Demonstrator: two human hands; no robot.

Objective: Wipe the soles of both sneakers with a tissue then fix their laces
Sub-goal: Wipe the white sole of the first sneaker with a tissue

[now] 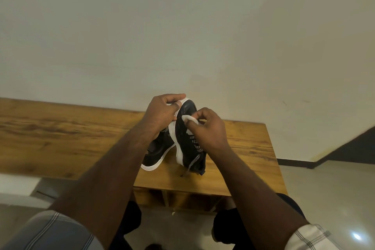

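A wooden table (60, 134) with a strong grain stands against a pale wall, its right end showing a square corner and an open shelf space below the top. One black sneaker with a white sole (157, 153) lies flat on the tabletop near the front edge. A second black sneaker (187, 144) stands tipped up just beside it, heel end resting on the wood, a loose lace end (187, 169) trailing onto the surface.
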